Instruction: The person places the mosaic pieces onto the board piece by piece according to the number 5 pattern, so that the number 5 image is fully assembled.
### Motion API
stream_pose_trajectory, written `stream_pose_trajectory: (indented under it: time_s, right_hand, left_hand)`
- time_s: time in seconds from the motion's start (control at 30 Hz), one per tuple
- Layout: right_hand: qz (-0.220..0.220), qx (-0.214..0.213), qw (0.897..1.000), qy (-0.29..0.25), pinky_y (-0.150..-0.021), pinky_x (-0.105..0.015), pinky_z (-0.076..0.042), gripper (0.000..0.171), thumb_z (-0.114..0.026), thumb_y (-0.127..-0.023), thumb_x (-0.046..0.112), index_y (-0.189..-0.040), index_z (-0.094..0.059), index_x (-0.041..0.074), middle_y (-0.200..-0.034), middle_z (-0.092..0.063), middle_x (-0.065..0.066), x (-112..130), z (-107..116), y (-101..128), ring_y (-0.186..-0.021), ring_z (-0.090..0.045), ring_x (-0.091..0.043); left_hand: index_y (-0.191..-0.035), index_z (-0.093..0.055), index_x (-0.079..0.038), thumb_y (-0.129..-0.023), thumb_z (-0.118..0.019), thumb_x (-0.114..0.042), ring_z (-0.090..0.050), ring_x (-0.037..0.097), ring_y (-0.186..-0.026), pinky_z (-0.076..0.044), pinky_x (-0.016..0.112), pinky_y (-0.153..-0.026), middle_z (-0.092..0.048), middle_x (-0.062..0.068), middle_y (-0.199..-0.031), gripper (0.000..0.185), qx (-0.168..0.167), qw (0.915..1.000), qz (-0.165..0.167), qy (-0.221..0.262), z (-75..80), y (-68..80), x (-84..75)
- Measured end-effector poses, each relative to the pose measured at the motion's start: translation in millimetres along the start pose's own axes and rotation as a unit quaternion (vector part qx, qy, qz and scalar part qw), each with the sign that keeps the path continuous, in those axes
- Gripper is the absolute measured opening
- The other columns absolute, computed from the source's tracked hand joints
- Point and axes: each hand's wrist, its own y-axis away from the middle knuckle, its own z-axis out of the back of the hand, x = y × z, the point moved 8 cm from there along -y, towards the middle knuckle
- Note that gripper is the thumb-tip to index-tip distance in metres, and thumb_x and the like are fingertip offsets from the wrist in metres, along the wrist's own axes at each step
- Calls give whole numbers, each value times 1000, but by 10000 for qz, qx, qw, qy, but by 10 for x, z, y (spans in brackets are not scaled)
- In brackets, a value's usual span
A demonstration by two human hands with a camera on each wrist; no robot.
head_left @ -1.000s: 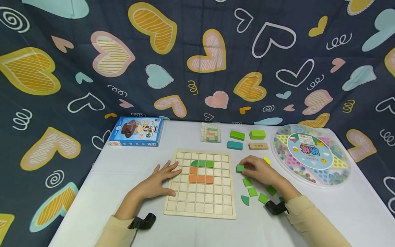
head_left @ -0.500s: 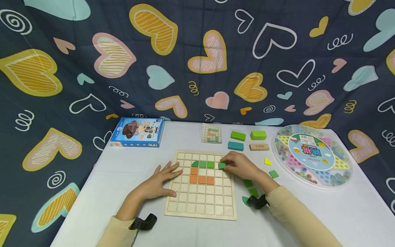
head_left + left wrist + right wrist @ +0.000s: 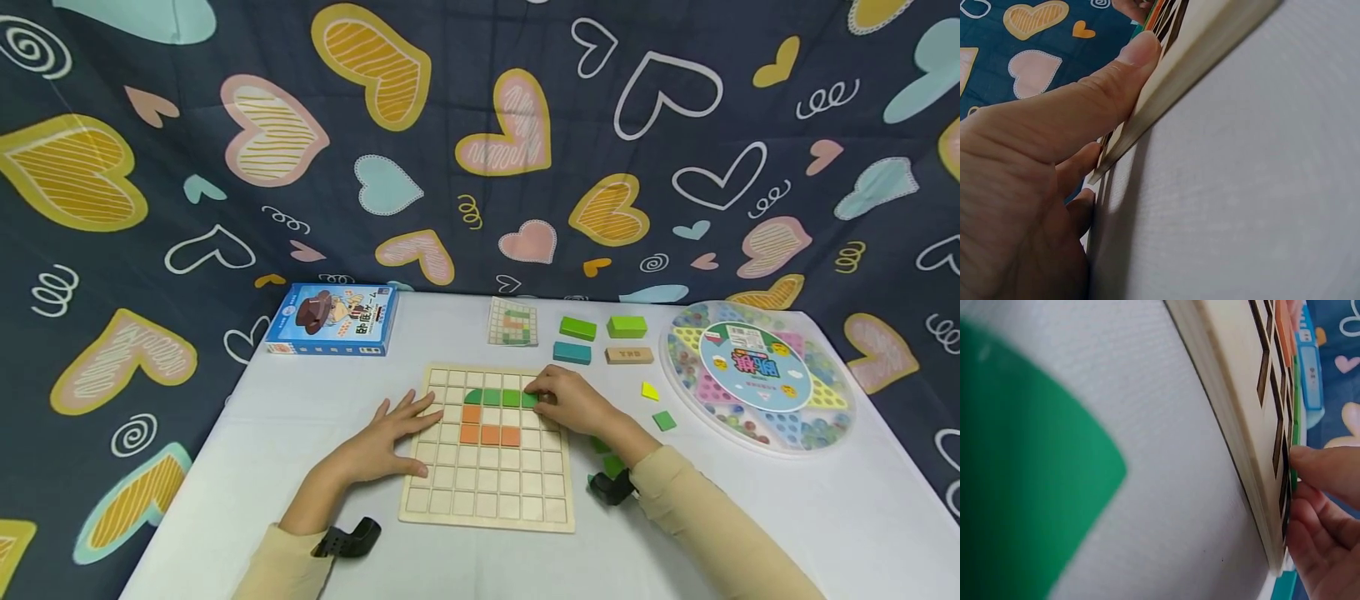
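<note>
A wooden grid board (image 3: 486,492) lies on the table. My left hand (image 3: 382,442) rests with spread fingers on its left edge; in the left wrist view the thumb (image 3: 1138,53) lies on the rim. My right hand (image 3: 573,400) pinches a green square tile (image 3: 529,400) at the right end of the green row, in or just over a cell. In the right wrist view my fingertips hide most of that tile. Left of it sit a green square (image 3: 511,397), another green one and a rounded green piece (image 3: 473,397). Below are several orange squares (image 3: 490,436).
Loose green tiles (image 3: 663,421) lie right of the board, some hidden under my right forearm. A yellow piece (image 3: 650,391), several blocks (image 3: 577,328), a pattern card (image 3: 513,322), a blue game box (image 3: 333,319) and a round marble game (image 3: 757,379) stand farther back.
My right hand has carried the green tile left from beside the board to the cell at the end of the green row. The left hand has stayed on the board.
</note>
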Motion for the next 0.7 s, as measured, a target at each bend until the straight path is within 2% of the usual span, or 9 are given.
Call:
stream_pose_trajectory:
  time_s: [0.13,0.27,0.4,0.7]
  right_hand:
    - [-106,-114,9995,-275,-79,-32,-51,31,-69,-86,17,-116,-67,8,-108,-63,-4,-56,49,45,-92,-58,-15]
    - [-370,-378,9971,-552,-83,-39,-52,35,-69,-86,18,-119,-65,7,-115,-63,-6,-195,180,182,-99,-60,-21]
    - [-658,-737,9931,-639,-89,-43,-52,36,-69,-86,15,-120,-64,6,-117,-63,-9,-423,371,406,-105,-61,-26]
    - [-1292,-1248,9824,-519,-89,-49,-51,34,-66,-87,8,-120,-63,-1,-121,-61,-20,-975,758,905,-106,-61,-37]
  left_hand:
    - [-142,-45,-16,-71,-77,-41,-5,37,-146,6,61,-114,-23,8,-157,82,35,10000,-5,-21,2,4,4]
    - [-142,-45,-16,-71,-78,-41,-5,37,-146,5,61,-114,-24,8,-157,82,31,10000,8,-22,7,10,2]
    - [-142,-46,-17,-70,-78,-41,-6,37,-146,5,61,-114,-24,8,-157,82,-7,10000,4,-24,10,10,-6]
    - [-142,-45,-17,-71,-78,-41,-6,38,-146,5,61,-114,-24,8,-157,82,-16,10000,-15,-40,-5,3,10]
